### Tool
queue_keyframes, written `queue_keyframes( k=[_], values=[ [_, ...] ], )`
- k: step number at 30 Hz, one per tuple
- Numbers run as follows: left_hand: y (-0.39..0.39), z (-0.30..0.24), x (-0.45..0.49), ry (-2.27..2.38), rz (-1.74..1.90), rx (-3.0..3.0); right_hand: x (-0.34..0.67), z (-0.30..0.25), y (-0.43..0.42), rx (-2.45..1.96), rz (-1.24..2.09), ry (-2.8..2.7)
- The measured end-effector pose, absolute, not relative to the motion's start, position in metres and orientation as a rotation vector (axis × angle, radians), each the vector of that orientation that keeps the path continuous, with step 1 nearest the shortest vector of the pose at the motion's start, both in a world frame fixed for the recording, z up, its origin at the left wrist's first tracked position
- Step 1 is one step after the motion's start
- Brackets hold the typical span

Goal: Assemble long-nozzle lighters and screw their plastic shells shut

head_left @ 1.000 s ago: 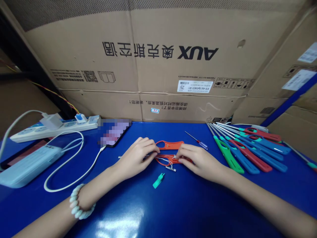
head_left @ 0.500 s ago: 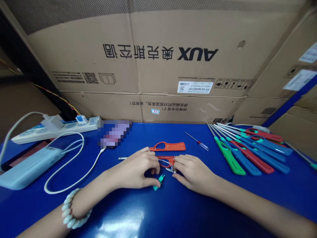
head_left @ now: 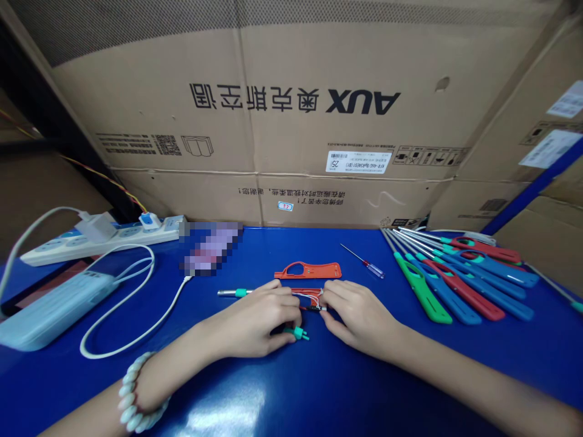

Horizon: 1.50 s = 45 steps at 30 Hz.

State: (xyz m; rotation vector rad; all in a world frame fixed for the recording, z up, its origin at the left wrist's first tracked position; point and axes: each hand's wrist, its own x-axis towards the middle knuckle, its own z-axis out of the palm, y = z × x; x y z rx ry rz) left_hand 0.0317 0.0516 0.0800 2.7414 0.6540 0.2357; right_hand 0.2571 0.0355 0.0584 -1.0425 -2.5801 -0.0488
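My left hand (head_left: pixel 268 312) is closed, pinching a small green plastic trigger piece (head_left: pixel 299 333) between thumb and fingers. Its other fingers lie over an opened orange lighter handle half (head_left: pixel 314 292), whose metal tube (head_left: pixel 226 293) with a green collar (head_left: pixel 241 292) points left. White wires (head_left: pixel 314 300) loop in that half. My right hand (head_left: pixel 355 312) is closed at the handle's right end. Its thumb and fingers grip the end of a small dark igniter (head_left: pixel 312 308) with the wires by it. Just behind lies the other orange handle half (head_left: pixel 316 271).
A screwdriver (head_left: pixel 371 267) lies behind my right hand. Several finished-looking stick lighters (head_left: pixel 450 282) fan out at the right. At left are a power strip (head_left: pixel 68 243), a power bank (head_left: pixel 57 309), a white cable (head_left: pixel 150 328) and a blurred phone (head_left: pixel 214 246). Cardboard (head_left: pixel 291 127) stands behind.
The green trigger piece has turned in my left fingers, its prongs now pointing right. My left hand has shifted slightly right, baring the green collar. The dark igniter now shows between my hands.
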Motion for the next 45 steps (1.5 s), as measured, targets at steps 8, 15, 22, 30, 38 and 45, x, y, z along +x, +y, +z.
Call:
queue_keyframes(
  k=[8,15,22,30,38,45],
  values=[
    [0.062,0.078,0.028,0.749,0.479,2.613,0.263,0.061,0.043,-1.034,-0.014,-2.521],
    [0.072,0.067,0.027,0.786,0.697,2.478,0.266,0.06,0.051,-0.986,0.05,-2.443],
    [0.072,0.053,0.036,0.843,0.879,2.452,0.268,0.057,0.054,-1.005,0.179,-2.404],
    [0.07,0.049,0.04,0.96,0.92,2.33,0.266,0.057,0.054,-0.999,0.24,-2.364],
    [0.07,0.052,0.039,1.124,0.861,2.341,0.268,0.053,0.056,-1.017,0.331,-2.334],
    [0.069,0.048,0.043,1.19,0.898,2.228,0.267,0.05,0.056,-1.037,0.417,-2.28]
  ],
)
